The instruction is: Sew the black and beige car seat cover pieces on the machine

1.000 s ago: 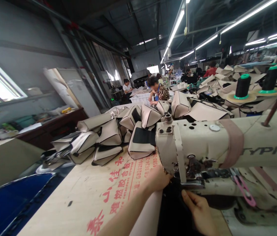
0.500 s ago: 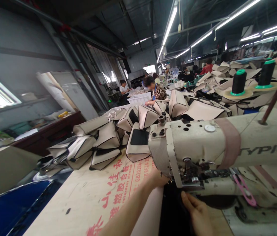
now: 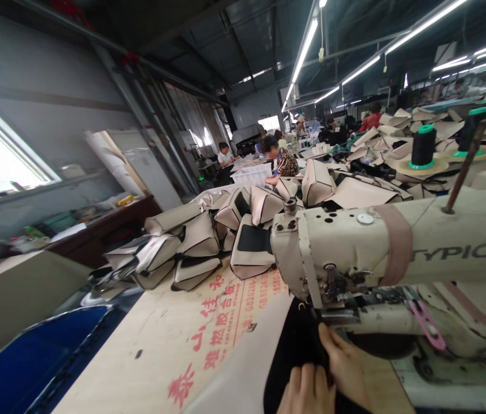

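As the left hand (image 3: 305, 391) and right hand (image 3: 344, 368) pinch, black fabric (image 3: 297, 351) bunches softly.

A sewing factory: an industrial sewing machine (image 3: 355, 247) stands just beside the right grip (image 3: 346, 365), with thread cones (image 3: 423, 148) beyond it, piled beige panels (image 3: 200, 237) ahead on the bench (image 3: 148, 356), and workers (image 3: 280, 162) farther off under tube lights (image 3: 305, 52).
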Tool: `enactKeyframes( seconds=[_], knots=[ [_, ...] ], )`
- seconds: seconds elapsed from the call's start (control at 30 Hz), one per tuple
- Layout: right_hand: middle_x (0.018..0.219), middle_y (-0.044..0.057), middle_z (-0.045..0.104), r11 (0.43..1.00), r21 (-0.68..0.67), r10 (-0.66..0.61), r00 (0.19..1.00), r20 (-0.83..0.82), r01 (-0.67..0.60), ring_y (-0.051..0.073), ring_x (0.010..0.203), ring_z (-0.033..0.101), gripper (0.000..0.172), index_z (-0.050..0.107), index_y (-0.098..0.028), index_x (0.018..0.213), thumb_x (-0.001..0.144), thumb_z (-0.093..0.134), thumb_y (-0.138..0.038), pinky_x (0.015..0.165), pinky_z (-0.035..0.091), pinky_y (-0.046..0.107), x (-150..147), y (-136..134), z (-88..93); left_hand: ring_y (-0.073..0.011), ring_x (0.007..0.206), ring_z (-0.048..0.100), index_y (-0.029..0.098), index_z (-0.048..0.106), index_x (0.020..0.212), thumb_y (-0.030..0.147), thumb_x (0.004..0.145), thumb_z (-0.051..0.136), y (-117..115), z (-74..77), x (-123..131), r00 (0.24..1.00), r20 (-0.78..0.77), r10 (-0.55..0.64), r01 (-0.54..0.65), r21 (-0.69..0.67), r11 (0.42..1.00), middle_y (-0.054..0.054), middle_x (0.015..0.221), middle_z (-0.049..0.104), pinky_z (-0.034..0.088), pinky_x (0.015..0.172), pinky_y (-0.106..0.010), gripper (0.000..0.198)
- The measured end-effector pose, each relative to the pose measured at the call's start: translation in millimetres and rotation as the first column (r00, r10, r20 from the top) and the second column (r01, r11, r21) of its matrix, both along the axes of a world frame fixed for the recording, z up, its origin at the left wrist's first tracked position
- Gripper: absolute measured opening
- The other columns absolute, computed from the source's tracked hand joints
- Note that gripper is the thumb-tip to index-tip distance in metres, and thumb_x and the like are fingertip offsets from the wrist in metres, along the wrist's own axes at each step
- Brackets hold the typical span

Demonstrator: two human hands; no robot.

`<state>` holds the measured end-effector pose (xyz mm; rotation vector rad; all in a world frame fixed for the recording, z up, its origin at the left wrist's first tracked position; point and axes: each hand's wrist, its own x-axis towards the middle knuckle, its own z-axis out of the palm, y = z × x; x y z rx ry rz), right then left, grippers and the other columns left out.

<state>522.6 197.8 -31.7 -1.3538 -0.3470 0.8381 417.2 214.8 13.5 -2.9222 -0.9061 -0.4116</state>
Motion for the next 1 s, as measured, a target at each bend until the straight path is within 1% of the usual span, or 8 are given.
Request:
enactKeyframes(
  seconds=[0.07,0.17,0.33,0.53,0.63,0.73,0.87,1.0],
  knots=[
    [0.086,0.005,0.068,1.000,0.007,0.015,0.999,-0.034,-0.015,0.027,0.087,0.062,0.039,0.073,-0.019,0.079,0.067,0.057,-0.053,0.073,0.049,0.029,0.2,-0.3,-2.3,-0.0282,0.092,0.060,0.011,0.060,0.102,0.027,0.087,0.039,-8.6,-13.7,0.8,0.978,0.029,0.205,-0.207,0.099,0.973,-0.017,0.103,0.063,0.049,0.075,-0.037,0.030],
    [0.094,0.007,0.067,0.999,0.012,0.034,0.997,-0.071,-0.033,0.027,0.098,0.057,0.048,0.072,-0.015,0.085,0.063,0.062,-0.056,0.083,0.045,0.029,1.7,-1.1,-3.4,-0.0317,0.107,0.053,0.003,0.053,0.111,0.036,0.090,0.034,0.7,-11.9,19.3,0.880,0.063,0.470,-0.473,0.035,0.880,-0.023,0.113,0.057,0.044,0.088,-0.042,0.044],
    [0.082,0.006,0.069,0.997,0.007,0.073,0.993,-0.095,-0.073,0.027,0.085,0.061,0.050,0.072,-0.015,0.084,0.063,0.060,-0.059,0.070,0.048,0.029,2.1,-3.1,6.6,-0.0315,0.084,0.063,0.002,0.057,0.096,0.056,0.087,0.026,18.5,8.1,49.6,0.831,-0.013,0.556,-0.552,-0.140,0.822,-0.021,0.082,0.065,0.049,0.074,-0.038,0.062],
    [0.074,0.003,0.068,0.997,0.011,0.075,0.990,-0.120,-0.074,0.029,0.079,0.062,0.039,0.073,-0.020,0.073,0.058,0.063,-0.055,0.061,0.050,0.029,2.8,-2.2,18.0,-0.0327,0.085,0.062,0.005,0.057,0.092,0.050,0.088,0.027,20.3,4.1,54.2,0.820,0.035,0.572,-0.555,-0.198,0.808,-0.022,0.084,0.064,0.046,0.076,-0.040,0.054],
    [0.078,0.003,0.069,0.998,0.007,0.057,0.995,-0.077,-0.057,0.029,0.085,0.061,0.036,0.074,-0.021,0.074,0.061,0.063,-0.053,0.065,0.051,0.030,2.4,-0.8,15.6,-0.0307,0.094,0.059,0.009,0.056,0.093,0.045,0.088,0.033,25.6,2.7,50.6,0.807,0.142,0.573,-0.492,-0.375,0.786,-0.019,0.092,0.064,0.042,0.085,-0.039,0.043],
    [0.084,0.006,0.068,1.000,-0.013,0.004,0.997,-0.078,-0.005,0.030,0.093,0.059,0.044,0.073,-0.018,0.076,0.060,0.062,-0.057,0.073,0.050,0.031,-0.1,1.4,14.9,-0.0262,0.099,0.057,0.016,0.056,0.094,0.044,0.087,0.036,33.4,4.3,45.2,0.798,0.254,0.547,-0.332,-0.572,0.750,-0.013,0.098,0.064,0.040,0.087,-0.035,0.035],
    [0.085,0.009,0.068,1.000,-0.008,-0.012,0.988,-0.151,0.011,0.030,0.094,0.058,0.055,0.073,-0.014,0.080,0.057,0.063,-0.063,0.076,0.048,0.031,-3.2,5.1,17.3,-0.0211,0.074,0.059,0.018,0.056,0.082,0.047,0.085,0.039,42.1,6.5,39.9,0.805,0.249,0.538,-0.259,-0.669,0.696,-0.005,0.076,0.064,0.042,0.072,-0.030,0.034],
    [0.087,0.010,0.068,0.998,0.004,-0.056,0.984,-0.170,0.058,0.030,0.096,0.057,0.057,0.072,-0.012,0.085,0.057,0.067,-0.061,0.078,0.047,0.031,-3.9,7.3,11.6,-0.0173,0.064,0.054,0.018,0.054,0.075,0.046,0.085,0.040,47.0,7.4,38.9,0.818,0.234,0.525,-0.251,-0.676,0.693,-0.002,0.068,0.059,0.039,0.065,-0.027,0.033]
  ],
)
